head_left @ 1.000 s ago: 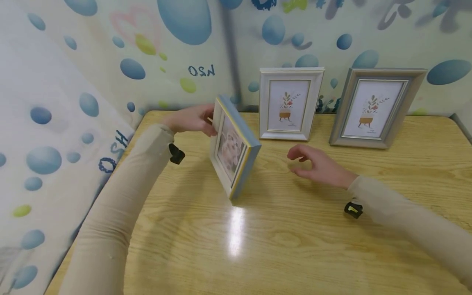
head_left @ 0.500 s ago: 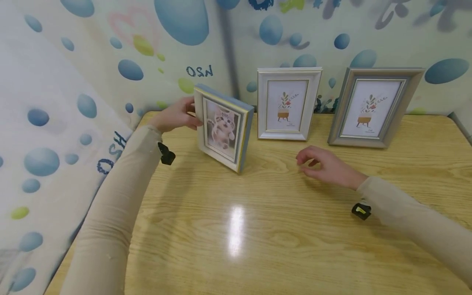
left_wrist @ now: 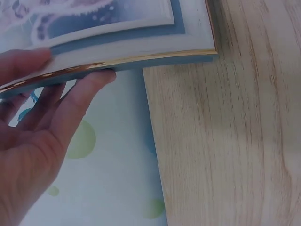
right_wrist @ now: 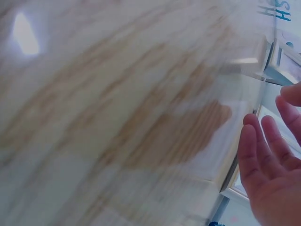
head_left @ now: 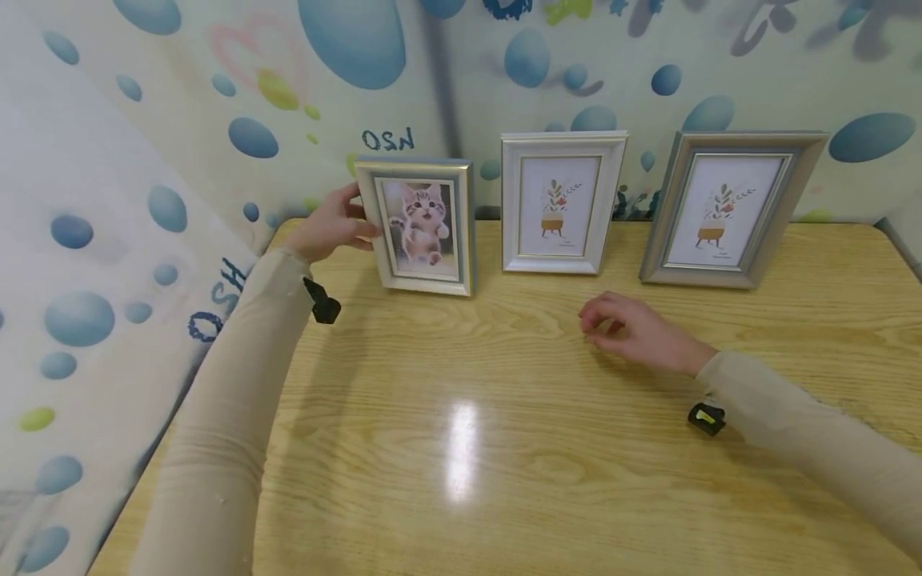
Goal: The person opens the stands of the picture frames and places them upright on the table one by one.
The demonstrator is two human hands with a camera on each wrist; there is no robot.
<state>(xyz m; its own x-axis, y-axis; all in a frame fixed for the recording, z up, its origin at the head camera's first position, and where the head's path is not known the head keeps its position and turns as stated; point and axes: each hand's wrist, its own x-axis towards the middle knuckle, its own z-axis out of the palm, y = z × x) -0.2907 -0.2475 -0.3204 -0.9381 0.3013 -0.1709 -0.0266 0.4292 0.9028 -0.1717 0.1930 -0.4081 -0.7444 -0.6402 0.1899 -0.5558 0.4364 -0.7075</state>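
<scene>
In the head view a white picture frame (head_left: 423,228) with gold trim, blue-grey sides and a kitten photo stands upright at the back left of the table. My left hand (head_left: 333,226) grips it by the left edge. In the left wrist view the thumb lies on the front of the frame border (left_wrist: 117,57), while the fingers (left_wrist: 77,101) reach to its side and behind. Over the middle right of the table, my right hand (head_left: 634,330) hangs with loosely curled fingers and holds nothing; the right wrist view also has the hand (right_wrist: 277,174) without anything in it.
To the right stand a white picture frame (head_left: 511,204) and a grey-silver one (head_left: 666,224), both with plant pictures. The wooden table (head_left: 547,464) meets a balloon-patterned wall (head_left: 468,88) at the back and left.
The kitten frame has swung from nearly edge-on to facing forward, and shifted left and back with my left hand. My right hand has drifted slightly right.
</scene>
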